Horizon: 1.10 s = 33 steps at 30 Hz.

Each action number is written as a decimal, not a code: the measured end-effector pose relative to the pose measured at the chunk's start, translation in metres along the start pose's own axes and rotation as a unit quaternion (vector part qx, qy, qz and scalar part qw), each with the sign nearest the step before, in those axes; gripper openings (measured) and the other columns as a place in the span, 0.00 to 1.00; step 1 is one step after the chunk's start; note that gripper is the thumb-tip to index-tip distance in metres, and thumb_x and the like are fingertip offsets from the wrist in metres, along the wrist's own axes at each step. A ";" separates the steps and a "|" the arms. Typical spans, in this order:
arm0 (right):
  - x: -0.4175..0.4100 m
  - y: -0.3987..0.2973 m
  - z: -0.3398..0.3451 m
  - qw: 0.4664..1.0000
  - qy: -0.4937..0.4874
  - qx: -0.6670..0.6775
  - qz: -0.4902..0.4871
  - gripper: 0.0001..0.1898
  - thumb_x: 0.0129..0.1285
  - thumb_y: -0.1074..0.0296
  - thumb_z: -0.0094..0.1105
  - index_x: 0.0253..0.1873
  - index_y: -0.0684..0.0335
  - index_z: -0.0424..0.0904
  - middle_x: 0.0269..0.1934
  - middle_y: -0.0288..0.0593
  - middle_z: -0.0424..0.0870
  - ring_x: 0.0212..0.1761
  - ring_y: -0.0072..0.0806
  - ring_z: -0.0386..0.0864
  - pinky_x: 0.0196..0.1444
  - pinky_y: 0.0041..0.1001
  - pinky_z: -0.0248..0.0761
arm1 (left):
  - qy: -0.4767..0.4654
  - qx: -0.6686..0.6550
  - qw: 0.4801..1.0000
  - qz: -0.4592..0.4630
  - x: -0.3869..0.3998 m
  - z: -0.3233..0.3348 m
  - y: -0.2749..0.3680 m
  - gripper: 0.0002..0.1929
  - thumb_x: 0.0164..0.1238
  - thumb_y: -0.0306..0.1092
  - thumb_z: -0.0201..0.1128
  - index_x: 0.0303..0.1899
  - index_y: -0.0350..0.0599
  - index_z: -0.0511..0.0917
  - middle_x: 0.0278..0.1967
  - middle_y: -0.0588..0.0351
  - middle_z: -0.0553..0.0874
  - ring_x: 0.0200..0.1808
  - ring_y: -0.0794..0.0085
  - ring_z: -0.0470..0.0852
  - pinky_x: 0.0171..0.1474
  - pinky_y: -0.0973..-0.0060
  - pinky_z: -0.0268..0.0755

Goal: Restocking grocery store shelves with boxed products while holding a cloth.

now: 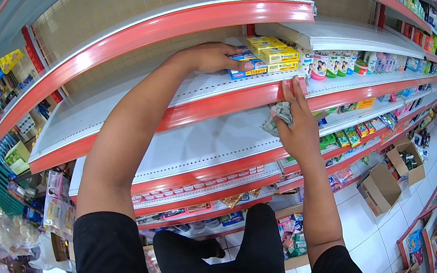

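My left hand reaches across the white metal shelf, its thumb at the front and its fingers behind a stack of small blue cartons. A stack of yellow cartons stands directly against them on the right. My right hand holds a crumpled checked cloth between thumb and palm. Its fingertips rest on the red price rail along that shelf's front edge, near the right end. Below lies another white shelf board, bare on its visible surface.
Pouches and bottles line the adjoining shelf at right. A red-edged shelf overhangs my left hand. Open cardboard boxes stand on the tiled floor at right. A carton of packets sits beside my leg. Hanging goods and plastic bags are at left.
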State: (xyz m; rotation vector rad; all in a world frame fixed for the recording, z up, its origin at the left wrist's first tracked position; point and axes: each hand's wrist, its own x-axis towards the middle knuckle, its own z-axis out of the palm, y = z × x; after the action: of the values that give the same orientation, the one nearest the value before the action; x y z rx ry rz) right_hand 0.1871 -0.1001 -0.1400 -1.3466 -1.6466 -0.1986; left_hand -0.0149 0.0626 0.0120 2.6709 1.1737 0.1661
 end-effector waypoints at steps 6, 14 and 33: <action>0.018 0.021 -0.011 0.985 0.076 0.156 -0.003 0.33 0.63 0.70 0.62 0.74 0.60 0.69 0.71 0.60 0.72 0.72 0.48 0.73 0.70 0.39 0.68 | 0.015 0.020 1.000 0.006 -0.004 0.003 -0.003 0.50 0.65 0.77 0.53 0.76 0.43 0.64 0.76 0.42 0.65 0.78 0.53 0.61 0.79 0.63 0.53; 0.094 0.029 -0.077 0.844 -0.111 0.439 0.286 0.19 0.63 0.65 0.59 0.57 0.66 0.80 0.42 0.39 0.86 0.41 0.25 0.84 0.45 0.28 0.77 | 0.155 -0.187 0.961 -0.130 -0.038 -0.007 -0.002 0.36 0.76 0.64 0.51 0.74 0.48 0.69 0.74 0.48 0.70 0.77 0.58 0.65 0.78 0.67 0.54; 0.111 0.042 -0.065 0.884 -0.202 0.319 0.275 0.25 0.60 0.60 0.61 0.58 0.72 0.77 0.46 0.47 0.86 0.45 0.29 0.83 0.46 0.27 0.75 | 0.144 -0.099 0.983 -0.052 -0.051 0.013 -0.018 0.22 0.71 0.48 0.66 0.63 0.56 0.83 0.58 0.47 0.87 0.56 0.62 0.83 0.63 0.69 0.69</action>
State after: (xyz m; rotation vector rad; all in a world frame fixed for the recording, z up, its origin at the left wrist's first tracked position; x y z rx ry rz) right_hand 0.2661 -0.0522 -0.0417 -1.3048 -1.3823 0.9406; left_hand -0.0596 0.0347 -0.0056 2.4621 1.2996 0.6358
